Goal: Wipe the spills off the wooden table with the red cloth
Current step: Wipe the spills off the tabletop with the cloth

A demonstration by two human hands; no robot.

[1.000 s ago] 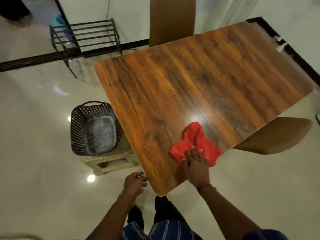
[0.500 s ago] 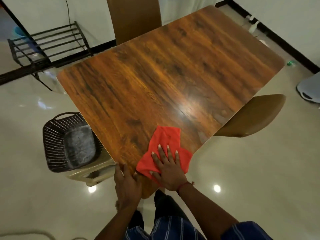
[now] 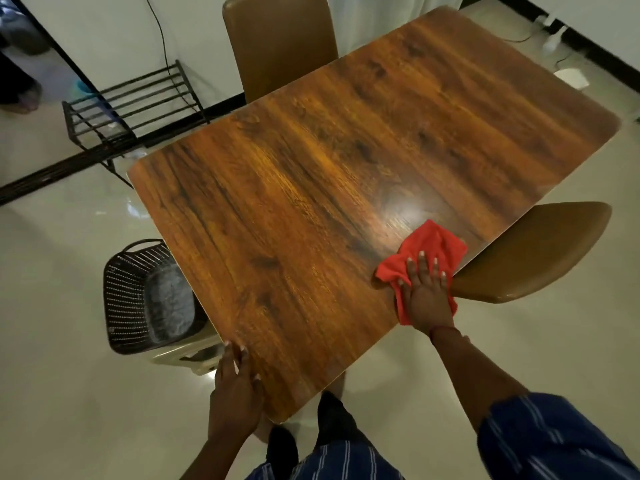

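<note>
The wooden table (image 3: 311, 188) fills the middle of the head view, its glossy top showing a bright light glare near the right edge. A red cloth (image 3: 431, 245) lies crumpled at the table's near right edge, partly hanging over it. My right hand (image 3: 426, 299) presses flat on the cloth with fingers spread. My left hand (image 3: 235, 386) rests flat on the near left edge of the table, close to the corner, holding nothing. I cannot make out any spill on the wood.
A brown chair (image 3: 533, 251) is tucked under the right side, right beside the cloth; another chair (image 3: 280, 43) stands at the far side. A dark perforated basket (image 3: 138, 299) sits on a pale stool left of the table. A black wire rack (image 3: 131, 102) stands by the wall.
My right hand has swept the red cloth from the near corner rightward along the table's edge toward the right chair. My left hand stays at the near corner edge.
</note>
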